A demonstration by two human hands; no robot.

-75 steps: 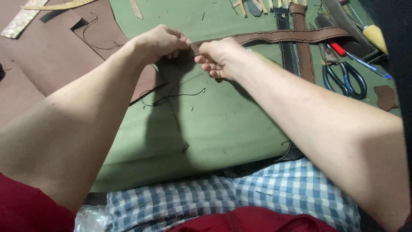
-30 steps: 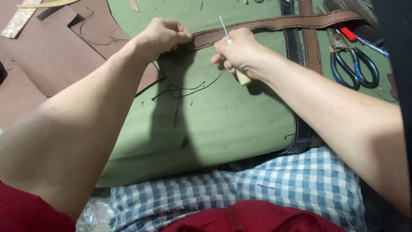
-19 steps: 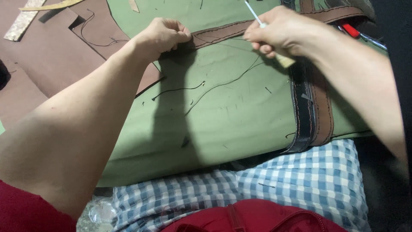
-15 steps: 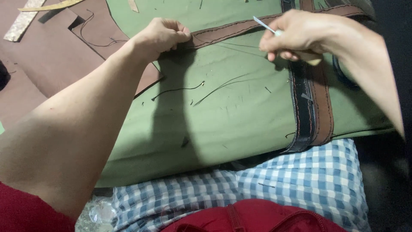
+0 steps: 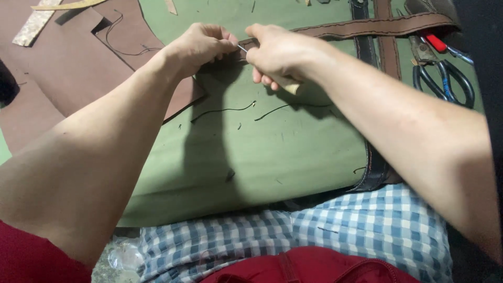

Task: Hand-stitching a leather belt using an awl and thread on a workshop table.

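Left hand (image 5: 196, 47) pinching the brown strap (image 5: 367, 26) on green leather (image 5: 293, 152); right hand (image 5: 280, 52) closed around a wooden-handled awl (image 5: 291, 88), tip at strap; scissors (image 5: 445, 78) right of strap

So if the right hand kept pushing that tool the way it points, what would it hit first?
Most likely the left hand. The right hand aims its awl leftward along the brown strap, whose end the left fingertips pinch; depth is hard to judge.

Even, fairly bright light casts soft forearm shadows toward 6 o'clock on the green cloth (image 5: 293, 157), with slight blur throughout.
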